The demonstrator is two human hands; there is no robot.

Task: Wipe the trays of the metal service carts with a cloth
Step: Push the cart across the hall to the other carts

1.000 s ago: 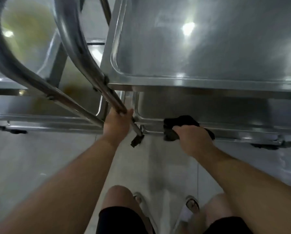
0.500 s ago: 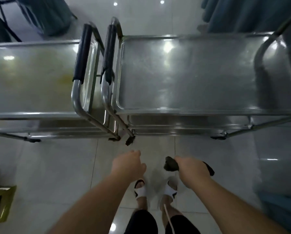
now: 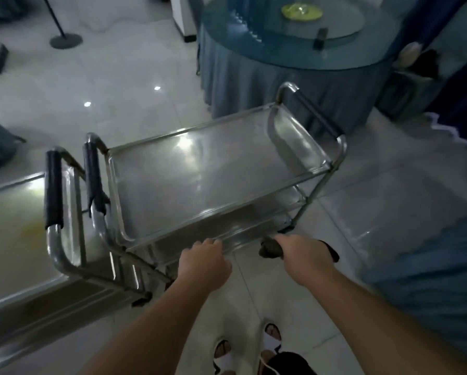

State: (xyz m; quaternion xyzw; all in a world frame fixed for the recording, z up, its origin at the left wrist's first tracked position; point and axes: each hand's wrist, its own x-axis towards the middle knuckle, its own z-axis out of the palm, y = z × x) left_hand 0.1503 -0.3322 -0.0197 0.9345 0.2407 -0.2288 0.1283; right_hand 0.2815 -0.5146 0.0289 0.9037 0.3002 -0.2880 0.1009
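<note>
1. Two shiny stainless-steel service carts stand side by side on the pale tiled floor (image 3: 389, 212), their push handles almost touching.
2. The right-hand metal cart (image 3: 312, 196) sits askew, its far end swung toward a round surface draped in blue cloth (image 3: 281, 77).
3. Its shallow rectangular top tray (image 3: 208, 180) is bare and catches the ceiling lights; a lower tray (image 3: 227, 226) shows beneath the near rim.
4. The left-hand metal cart (image 3: 64, 261) runs off the left edge; its top tray (image 3: 15, 226) carries a yellowish stain near the handle end.
5. Each cart's bent tube handle wears a dark sleeve: the left cart's handle grip (image 3: 53, 188) and the right cart's handle grip (image 3: 93, 180) stand just beside one another.
6. The person's left hand (image 3: 204, 263) hovers at the near rim of the right cart's top tray, fingers curled loosely downward and holding nothing; whether the fingertips touch the rim I cannot tell.
7. The right hand (image 3: 302, 253) grips a crumpled black cloth (image 3: 270, 249), which sticks out on both sides of the fist, near the cart's near right corner and clear of the trays.
8. On the draped surface lies a glass turntable (image 3: 308, 25) with a yellow-green dish (image 3: 302, 10).
9. White sandals (image 3: 271, 334) show on the floor below.
</note>
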